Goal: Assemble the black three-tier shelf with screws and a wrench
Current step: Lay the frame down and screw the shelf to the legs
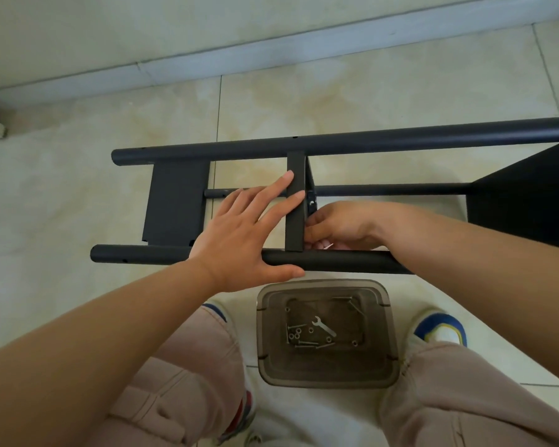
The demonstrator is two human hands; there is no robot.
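The black shelf frame [362, 144] lies on its side on the tiled floor, its round posts running left to right. My left hand [249, 230] presses with straight fingers against the middle shelf panel [296, 217], thumb along the near post [336, 262]. My right hand [339, 225] reaches behind that panel with curled fingers, pinching something small and pale near the joint; what it is cannot be made out. A small silver wrench [324, 326] and several screws and nuts [299, 337] lie in the box in front of me.
A translucent brown plastic box [323, 369] stands on the floor between my knees, just below the near post. Another shelf panel [176, 201] sits at the frame's left end, a third [530, 201] at the right. A wall baseboard [271, 50] runs behind the frame.
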